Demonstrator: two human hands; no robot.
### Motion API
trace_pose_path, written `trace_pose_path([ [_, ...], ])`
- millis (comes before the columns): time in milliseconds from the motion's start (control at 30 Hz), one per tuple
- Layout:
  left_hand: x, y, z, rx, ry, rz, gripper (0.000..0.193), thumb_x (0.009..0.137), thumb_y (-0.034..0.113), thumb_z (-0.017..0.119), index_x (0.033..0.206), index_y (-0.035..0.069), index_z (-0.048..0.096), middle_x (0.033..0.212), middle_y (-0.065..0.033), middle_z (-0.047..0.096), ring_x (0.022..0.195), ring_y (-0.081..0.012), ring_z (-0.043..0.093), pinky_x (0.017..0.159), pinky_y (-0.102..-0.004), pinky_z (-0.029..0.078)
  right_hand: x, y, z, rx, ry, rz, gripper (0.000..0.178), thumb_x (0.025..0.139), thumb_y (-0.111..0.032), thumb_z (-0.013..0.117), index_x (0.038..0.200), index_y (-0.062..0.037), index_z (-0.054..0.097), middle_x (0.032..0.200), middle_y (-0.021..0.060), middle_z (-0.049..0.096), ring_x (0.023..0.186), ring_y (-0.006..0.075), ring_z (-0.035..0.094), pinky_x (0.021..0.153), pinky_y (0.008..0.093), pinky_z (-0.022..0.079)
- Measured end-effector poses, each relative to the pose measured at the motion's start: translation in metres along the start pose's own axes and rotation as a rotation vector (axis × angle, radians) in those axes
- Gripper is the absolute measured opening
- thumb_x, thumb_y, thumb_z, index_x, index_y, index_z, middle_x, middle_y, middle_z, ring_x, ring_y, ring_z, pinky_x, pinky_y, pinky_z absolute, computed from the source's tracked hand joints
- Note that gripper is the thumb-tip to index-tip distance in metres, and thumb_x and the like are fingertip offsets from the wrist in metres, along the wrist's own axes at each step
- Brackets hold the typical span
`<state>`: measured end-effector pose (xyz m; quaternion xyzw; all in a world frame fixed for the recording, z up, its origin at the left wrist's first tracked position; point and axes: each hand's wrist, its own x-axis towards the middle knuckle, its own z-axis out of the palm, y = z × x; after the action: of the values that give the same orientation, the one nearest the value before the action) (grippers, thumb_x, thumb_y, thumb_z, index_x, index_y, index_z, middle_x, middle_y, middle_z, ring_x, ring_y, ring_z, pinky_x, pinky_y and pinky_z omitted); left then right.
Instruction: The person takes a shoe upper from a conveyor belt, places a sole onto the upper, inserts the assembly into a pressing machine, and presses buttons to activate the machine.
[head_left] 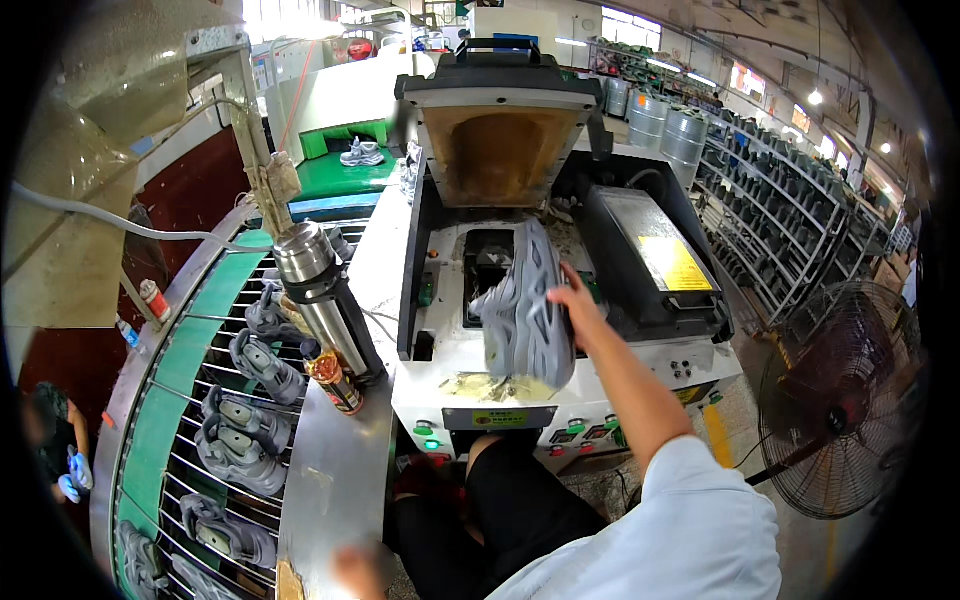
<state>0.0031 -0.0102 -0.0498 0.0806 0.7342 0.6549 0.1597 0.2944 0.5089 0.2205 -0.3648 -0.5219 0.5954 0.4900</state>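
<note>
A grey sneaker [540, 310] is tilted up on end over the open press machine [412, 290]. My right hand [578, 303] is closed on its right side, thumb and fingers gripping the edge. Whether a second shoe lies against it, I cannot make out. Behind it the machine's hinged lid [505, 100] stands raised, its brown inner pad showing. Below the sneaker lies the dark recess [488, 262] in the machine bed. Low in the picture, my left hand [358, 572] is blurred beside the metal ledge [335, 480]; its fingers cannot be read.
Several grey sneakers [240, 450] rest on the curved roller conveyor [180, 400] at left. A steel flask [325, 300] and a sauce bottle [332, 378] stand on the ledge. A second closed unit [640, 240], a fan [835, 400] and shoe racks [780, 200] are right. A co-worker's gloved hands [75, 478] show far left.
</note>
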Motion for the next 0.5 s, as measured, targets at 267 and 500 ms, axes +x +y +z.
trace_pose_path([
  [267, -0.016, 0.045, 0.008, 0.337, 0.064, 0.156, 0.019, 0.088, 0.012, 0.054, 0.087, -0.005, 0.062, 0.073, -0.0111, 0.062, 0.065, -0.0185, 0.054, 0.060, -0.0344, 0.047, 0.147, -0.053, 0.080, -1.016, 0.177, 0.010, 0.096, 0.054, -0.041, 0.074, 0.138, -0.0067, 0.044, 0.136, 0.0211, 0.049, 0.125, 0.0305, 0.049, 0.101, 0.0356, 0.041],
  [500, -0.015, 0.037, 0.001, 0.422, 0.080, 0.090, 0.020, 0.087, 0.012, 0.055, 0.087, -0.006, 0.063, 0.078, -0.0145, 0.065, 0.070, -0.0223, 0.058, 0.067, -0.0366, 0.050, 0.189, 0.015, 0.108, -1.361, 0.092, 0.162, 0.094, 0.058, -0.047, 0.070, 0.139, -0.0083, 0.044, 0.142, 0.0161, 0.045, 0.128, 0.0277, 0.047, 0.103, 0.0350, 0.040],
])
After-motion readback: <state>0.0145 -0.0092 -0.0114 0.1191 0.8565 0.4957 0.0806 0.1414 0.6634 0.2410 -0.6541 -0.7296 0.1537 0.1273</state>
